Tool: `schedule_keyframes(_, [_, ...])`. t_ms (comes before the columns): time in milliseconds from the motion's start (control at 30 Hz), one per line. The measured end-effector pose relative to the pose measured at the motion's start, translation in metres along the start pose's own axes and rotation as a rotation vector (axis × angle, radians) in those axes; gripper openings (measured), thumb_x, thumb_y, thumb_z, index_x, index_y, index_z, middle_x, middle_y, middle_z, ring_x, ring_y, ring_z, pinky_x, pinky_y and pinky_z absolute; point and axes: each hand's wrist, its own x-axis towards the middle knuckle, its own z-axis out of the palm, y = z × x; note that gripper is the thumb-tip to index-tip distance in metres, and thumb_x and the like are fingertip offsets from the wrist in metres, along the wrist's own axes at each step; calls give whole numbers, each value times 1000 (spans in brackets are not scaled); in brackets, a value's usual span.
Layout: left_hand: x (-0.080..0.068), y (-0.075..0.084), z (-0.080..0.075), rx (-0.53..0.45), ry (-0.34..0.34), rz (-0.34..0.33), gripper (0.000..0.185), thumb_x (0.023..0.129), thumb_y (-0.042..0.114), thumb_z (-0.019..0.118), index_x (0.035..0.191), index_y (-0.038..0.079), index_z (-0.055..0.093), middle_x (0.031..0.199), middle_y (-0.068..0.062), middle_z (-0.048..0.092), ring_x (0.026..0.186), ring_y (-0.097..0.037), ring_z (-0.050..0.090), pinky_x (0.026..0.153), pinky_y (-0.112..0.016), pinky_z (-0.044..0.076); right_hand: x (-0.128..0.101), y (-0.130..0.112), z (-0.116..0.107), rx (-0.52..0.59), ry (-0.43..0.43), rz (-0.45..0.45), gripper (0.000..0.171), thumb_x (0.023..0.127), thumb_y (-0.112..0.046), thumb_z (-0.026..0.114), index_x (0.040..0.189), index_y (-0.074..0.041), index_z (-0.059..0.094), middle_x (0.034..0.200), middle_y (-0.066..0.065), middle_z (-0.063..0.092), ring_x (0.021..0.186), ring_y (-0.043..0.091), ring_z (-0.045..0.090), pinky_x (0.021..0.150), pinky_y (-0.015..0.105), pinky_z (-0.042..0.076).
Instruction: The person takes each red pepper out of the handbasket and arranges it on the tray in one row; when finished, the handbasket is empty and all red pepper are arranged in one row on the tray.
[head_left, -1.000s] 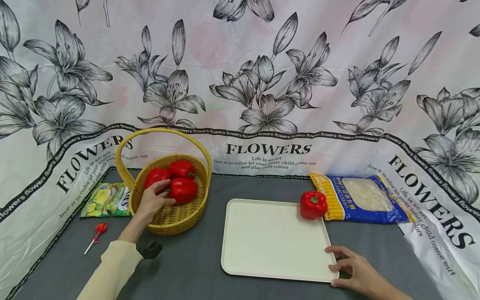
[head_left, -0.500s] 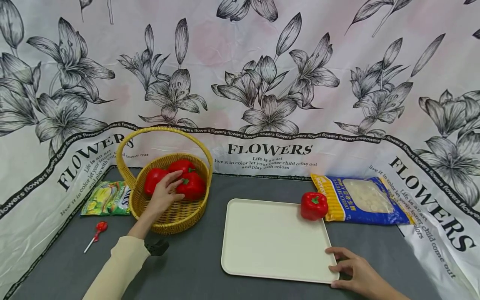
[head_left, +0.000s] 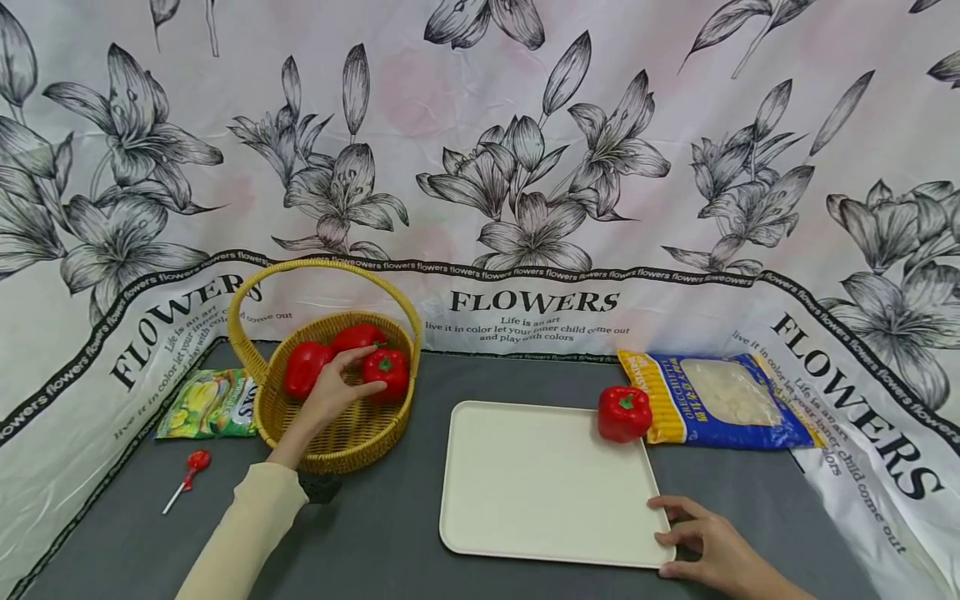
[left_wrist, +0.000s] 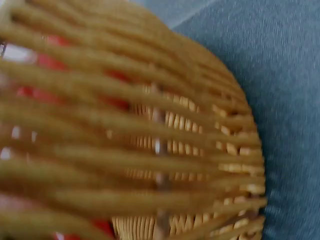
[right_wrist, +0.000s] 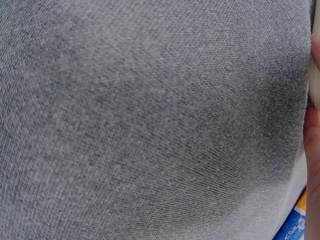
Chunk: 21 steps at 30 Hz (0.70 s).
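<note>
My left hand (head_left: 360, 375) reaches into a yellow wicker basket (head_left: 337, 458) and grips a red bell pepper (head_left: 392, 371) between thumb and fingers. Two more red peppers (head_left: 303, 367) (head_left: 358, 336) lie in the basket beside it. The left wrist view shows only the blurred basket weave (left_wrist: 150, 100) with red behind it. My right hand (head_left: 693, 537) rests on the grey cloth with relaxed fingers touching the near right corner of a cream tray (head_left: 540, 483). Another red pepper (head_left: 624, 413) sits at the tray's far right corner.
A blue and yellow pasta bag (head_left: 716, 400) lies right of the tray. A green snack packet (head_left: 210, 402) and a red lollipop (head_left: 187, 471) lie left of the basket. Flower-printed cloth walls in the grey tabletop (right_wrist: 150, 125) on three sides.
My left hand has slid further into the basket, closing on the right-hand pepper and shifting it right. The right hand stayed at the tray corner.
</note>
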Motion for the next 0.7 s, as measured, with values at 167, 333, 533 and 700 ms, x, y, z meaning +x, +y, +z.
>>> schedule_keyframes(167, [0,-2,-3,-92,-105,60,62,77,17,71,131,8,42,140,-9,36,128,-28,32,99,-50,31,1,-2,-1,0,-11,18,28,70,-34,74,90,-15,72,118,13,49,93,3,46,69,14,49])
schedule_keyframes(333, [1,-3,-2,47,-95,33,66,71,31,75,130,18,48,131,-7,45,108,-28,48,86,-44,45,-2,0,-1,-14,26,-21,28,69,-34,75,89,-15,72,117,11,51,93,2,46,68,15,50])
schedule_keyframes(533, [0,-2,-3,26,-98,-9,62,70,32,76,125,16,51,128,-6,47,111,-27,45,93,-47,39,0,0,3,-44,111,-115,26,66,-32,77,86,-16,72,115,9,52,91,6,48,66,15,50])
schedule_keyframes(700, [-1,-3,-4,-67,-140,11,59,74,24,74,127,13,50,128,-9,48,113,-26,49,94,-40,41,0,-1,3,-49,100,-89,27,67,-35,76,87,-17,72,116,8,52,92,7,49,66,15,50])
